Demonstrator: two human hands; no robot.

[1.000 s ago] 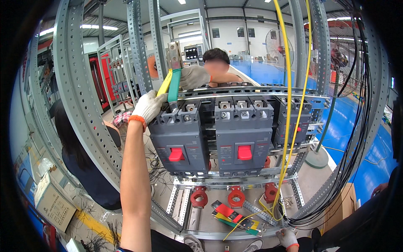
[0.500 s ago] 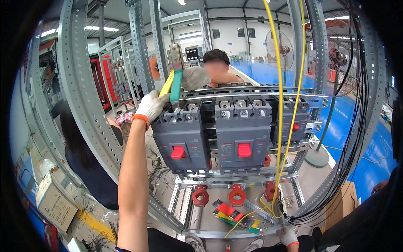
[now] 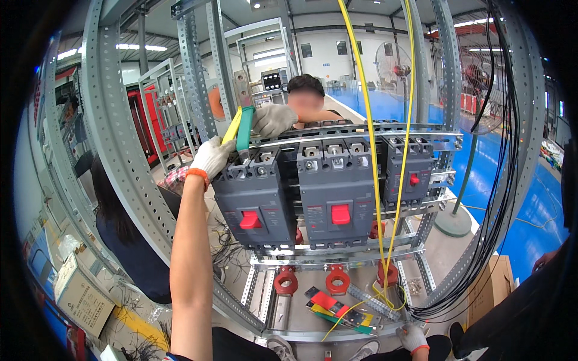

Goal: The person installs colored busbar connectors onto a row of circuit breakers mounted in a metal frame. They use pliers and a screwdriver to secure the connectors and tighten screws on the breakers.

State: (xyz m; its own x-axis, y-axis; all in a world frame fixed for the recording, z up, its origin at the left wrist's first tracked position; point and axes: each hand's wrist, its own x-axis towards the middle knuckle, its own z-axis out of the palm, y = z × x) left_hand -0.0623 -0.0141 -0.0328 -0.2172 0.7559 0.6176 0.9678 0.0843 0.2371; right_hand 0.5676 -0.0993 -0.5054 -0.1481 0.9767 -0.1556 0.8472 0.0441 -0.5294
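Left hand (image 3: 212, 156), pale glove with orange cuff, is up at the far left of the left breaker (image 3: 256, 207). Fingers look narrow, pinched on the lower part of the yellow bar (image 3: 232, 126); exact contact partly hidden. Right hand (image 3: 412, 338) is low at the near edge, beside the person's leg, fingers bunched; can't tell if they hold anything.

Yellow bar leans over the far edge of the left breaker, just left of the green bar (image 3: 244, 129), the two meeting near the top of their coloured parts. Green bar's foot is at the left breaker's top terminals. Bare drilled metal end (image 3: 242, 87) sticks up above. Co-worker's gloved hand (image 3: 274, 121) is at the green bar from the far right side; its grip isn't clear.

Handling, my guess: bars are rigid metal, fairly heavy for their width, top-heavy standing up, likely to swing if pinched only at the foot. Coloured covering probably smooth, maybe a bit slippery with gloves; could scuff on edges. Best hold: flat faces of the coloured part, around mid-length, second hand near the top; keep off the drilled end. Breaker housing is likely hard plastic, chippable if knocked.

Spare coloured bars (image 3: 328, 304) lie on the floor, below the red rings (image 3: 286, 281).
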